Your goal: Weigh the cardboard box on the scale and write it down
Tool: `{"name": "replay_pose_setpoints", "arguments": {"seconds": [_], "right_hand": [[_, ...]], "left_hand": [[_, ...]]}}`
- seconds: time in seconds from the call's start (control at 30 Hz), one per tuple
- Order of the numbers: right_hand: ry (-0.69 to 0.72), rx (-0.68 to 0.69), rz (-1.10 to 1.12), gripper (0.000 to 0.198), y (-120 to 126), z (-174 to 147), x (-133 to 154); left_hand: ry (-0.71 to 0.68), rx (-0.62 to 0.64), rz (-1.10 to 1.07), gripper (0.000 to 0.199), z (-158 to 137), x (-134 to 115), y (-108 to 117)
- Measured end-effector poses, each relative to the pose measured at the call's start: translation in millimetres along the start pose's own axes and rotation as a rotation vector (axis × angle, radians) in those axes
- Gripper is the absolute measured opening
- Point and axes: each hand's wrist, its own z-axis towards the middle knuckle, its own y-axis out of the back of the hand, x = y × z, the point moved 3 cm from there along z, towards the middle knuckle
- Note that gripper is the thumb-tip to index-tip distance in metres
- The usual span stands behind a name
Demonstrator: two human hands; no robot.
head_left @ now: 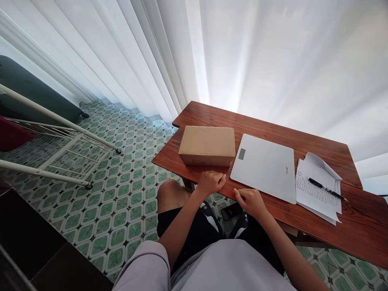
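I sit at a reddish wooden table [273, 133]. A closed brown cardboard box [207, 145] lies at its left end. Beside it on the right lies a flat white digital scale [265, 166] with a small grey display. My left hand [211, 181] rests on the table's near edge just in front of the box, fingers curled, holding nothing. My right hand [250, 201] rests on the near edge by the scale's front left corner, fingers loosely curled, empty.
Handwritten sheets of paper [318, 190] with a black pen [327, 188] on them lie right of the scale. White curtains [242, 52] hang behind the table. A white metal rack [57, 141] stands on the green tiled floor at left, with dark furniture [27, 238] nearer.
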Motion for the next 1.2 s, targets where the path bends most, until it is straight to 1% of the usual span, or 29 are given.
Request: {"name": "replay_pose_setpoints", "arguments": {"seconds": [0.1, 0.2, 0.3, 0.4, 0.47, 0.53, 0.6, 0.67, 0.73, 0.8, 0.87, 0.93, 1.03, 1.1, 1.2], "right_hand": [[-0.004, -0.006, 0.009, 0.047, 0, 3, 2], [-0.015, -0.038, 0.023, 0.047, 5, 10, 5], [-0.048, -0.095, 0.032, 0.046, 14, 18, 7], [-0.095, -0.183, 0.079, 0.038, 27, 29, 10], [-0.132, -0.274, 0.161, 0.031, 36, 38, 12], [-0.165, -0.366, 0.244, 0.023, 43, 48, 15], [-0.195, -0.429, 0.302, 0.022, 46, 59, 17], [-0.239, -0.462, 0.37, 0.034, 44, 68, 16], [-0.314, -0.455, 0.46, 0.053, 38, 75, 13], [-0.404, -0.413, 0.557, 0.07, 29, 81, 9], [-0.479, -0.354, 0.641, 0.08, 19, 85, 5], [-0.523, -0.302, 0.705, 0.086, 10, 89, 2], [-0.547, -0.24, 0.769, 0.092, -1, 95, 1], [-0.568, -0.202, 0.798, 0.096, -6, 99, 2], [-0.606, -0.149, 0.809, 0.094, -12, 103, 3]], "left_hand": [[-0.013, -0.03, -0.004, 0.04, 1, -1, 3], [-0.031, -0.078, -0.001, 0.04, 3, -2, 11], [-0.047, -0.139, 0.015, 0.039, 9, -1, 25], [-0.055, -0.216, 0.042, 0.037, 15, 2, 44], [-0.054, -0.295, 0.072, 0.03, 18, 7, 59], [-0.043, -0.405, 0.11, 0.019, 19, 14, 74], [-0.015, -0.519, 0.144, 0.01, 20, 23, 86], [0.052, -0.624, 0.173, 0.024, 21, 33, 96], [0.176, -0.677, 0.156, 0.045, 22, 43, 101], [0.319, -0.659, 0.064, 0.064, 24, 53, 103], [0.442, -0.621, -0.071, 0.076, 24, 63, 101], [0.549, -0.589, -0.218, 0.079, 22, 73, 95], [0.731, -0.538, -0.475, 0.079, 16, 88, 82], [0.843, -0.504, -0.616, 0.083, 11, 94, 74], [0.937, -0.452, -0.683, 0.081, 7, 98, 68]]}}
